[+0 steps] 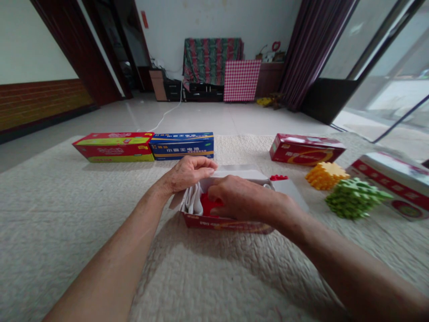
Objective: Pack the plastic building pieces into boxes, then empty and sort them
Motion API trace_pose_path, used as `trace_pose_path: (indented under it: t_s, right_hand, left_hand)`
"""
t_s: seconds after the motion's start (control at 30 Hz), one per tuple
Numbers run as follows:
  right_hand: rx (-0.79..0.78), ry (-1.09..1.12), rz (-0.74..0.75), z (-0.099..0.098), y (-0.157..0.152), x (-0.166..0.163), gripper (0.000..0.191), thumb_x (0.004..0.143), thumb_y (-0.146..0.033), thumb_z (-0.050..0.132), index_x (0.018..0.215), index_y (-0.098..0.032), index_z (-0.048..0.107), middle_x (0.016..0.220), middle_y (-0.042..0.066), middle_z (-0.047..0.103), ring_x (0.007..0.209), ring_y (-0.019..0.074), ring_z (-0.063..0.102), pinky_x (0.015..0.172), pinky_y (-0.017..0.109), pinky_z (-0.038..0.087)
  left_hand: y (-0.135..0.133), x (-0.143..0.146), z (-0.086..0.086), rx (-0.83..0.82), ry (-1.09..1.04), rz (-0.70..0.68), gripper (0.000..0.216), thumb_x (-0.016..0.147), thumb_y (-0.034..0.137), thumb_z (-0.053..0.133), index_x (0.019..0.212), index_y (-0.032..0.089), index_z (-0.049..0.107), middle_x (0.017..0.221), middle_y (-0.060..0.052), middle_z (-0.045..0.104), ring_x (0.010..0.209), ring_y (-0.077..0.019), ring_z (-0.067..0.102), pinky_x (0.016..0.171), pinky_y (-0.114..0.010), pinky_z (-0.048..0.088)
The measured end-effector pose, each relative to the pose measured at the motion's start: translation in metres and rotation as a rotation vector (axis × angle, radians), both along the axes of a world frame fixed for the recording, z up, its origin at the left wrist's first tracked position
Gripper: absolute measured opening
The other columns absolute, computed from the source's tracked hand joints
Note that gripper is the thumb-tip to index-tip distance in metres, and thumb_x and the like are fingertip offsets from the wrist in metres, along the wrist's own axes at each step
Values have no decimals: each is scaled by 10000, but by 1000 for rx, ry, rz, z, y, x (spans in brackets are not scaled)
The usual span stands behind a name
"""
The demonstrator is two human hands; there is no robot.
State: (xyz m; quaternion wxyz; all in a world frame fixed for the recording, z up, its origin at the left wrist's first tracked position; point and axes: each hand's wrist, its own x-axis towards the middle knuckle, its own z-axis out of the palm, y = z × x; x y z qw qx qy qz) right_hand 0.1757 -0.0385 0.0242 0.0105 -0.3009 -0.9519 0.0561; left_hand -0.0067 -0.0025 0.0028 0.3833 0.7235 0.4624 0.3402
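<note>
Open red carton (231,224) lying on the pale quilted mat (187,277), directly in front of the person, its mouth up and pale inner flaps folded outward. Inside: a bright red item (208,205), mostly hidden by fingers, with folded white material (193,200) standing at the carton's left end. Right hand (236,197) reaches into the carton from the right, fingers curled at the red item; cannot tell whether they grip it. Left hand (192,172) at the rear left corner, thumb and fingers loosely bent and apart, over the rim; whether it pinches the cardboard is unclear. A small knobbed red piece (279,177) shows at the carton's rear right corner, by the spread end flap (291,192). Farther right, a stack of yellow notched pieces (326,175), then a stack of green ones (353,198) nearer the person, just beside a white-and-red box (395,183). Behind the yellow stack, a closed dark red box (304,149). Far left side of the mat: a blue box (182,146) end to end with a red-and-green box (114,147). Beyond, tiled floor (208,116), a white cable (167,112) across it, patterned cloth (211,60) draped over furniture, a red-and-white checked cover (242,80) beside it, purple curtain (317,49) at right.
</note>
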Motion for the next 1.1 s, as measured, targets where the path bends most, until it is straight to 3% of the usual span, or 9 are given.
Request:
trace_pose_path:
  t_s: [0.2, 0.33, 0.5, 0.6, 0.73, 0.97, 1.1]
  right_hand:
    - [44, 264, -48, 31, -1, 27, 201, 878, -188, 496, 812, -162, 685, 713, 7, 667, 598, 90, 534, 602, 232, 388]
    - [204, 543, -356, 44, 3, 73, 210, 893, -278, 505, 900, -179, 689, 815, 36, 697, 700, 129, 601, 664, 263, 450]
    - [309, 608, -691, 12, 16, 137, 239, 869, -245, 479, 901, -144, 694, 838, 72, 705, 745, 162, 630, 699, 307, 488]
    - [235, 491, -702, -18, 26, 164, 295, 800, -121, 479, 1008, -132, 688, 1021, 107, 710, 891, 180, 650, 806, 323, 501]
    - [52, 249, -650, -44, 37, 174, 435, 715, -57, 563, 1136, -135, 636, 1183, 139, 665, 1054, 225, 620, 910, 324, 474]
    - [3, 116, -616, -43, 36, 167, 263, 772, -176, 622, 1032, -165, 659, 974, 97, 701, 852, 207, 647, 762, 298, 484]
    - [9, 158, -626, -34, 30, 168, 318, 760, -171, 645, 1077, -163, 663, 1002, 101, 708, 879, 209, 655, 789, 308, 489]
  left_hand:
    - [2, -2, -2, -37, -25, -29, 345, 744, 366, 651, 993, 134, 709, 966, -70, 731, 868, -194, 653, 808, -328, 504]
    - [1, -2, -2, -27, 2, -9, 337, 734, 378, 665, 979, 152, 721, 958, -63, 737, 862, -192, 653, 820, -326, 503]
    - [3, -3, -3, 15, 40, 30, 294, 726, 406, 685, 921, 196, 745, 939, -50, 747, 851, -199, 655, 794, -298, 504]
    - [5, -4, -6, 14, 67, 24, 335, 732, 462, 677, 934, 202, 743, 959, -50, 747, 868, -209, 653, 803, -302, 502]
    - [4, -4, -6, -32, 103, 44, 418, 725, 523, 663, 969, 190, 729, 983, -59, 742, 898, -227, 653, 813, -320, 506]
    - [0, -1, -2, -44, 124, 80, 445, 698, 541, 670, 960, 187, 732, 1000, -72, 740, 934, -252, 647, 819, -333, 507]
    - [1, -1, -3, -45, 115, 79, 435, 703, 527, 673, 966, 186, 730, 990, -68, 741, 916, -241, 650, 804, -323, 509]
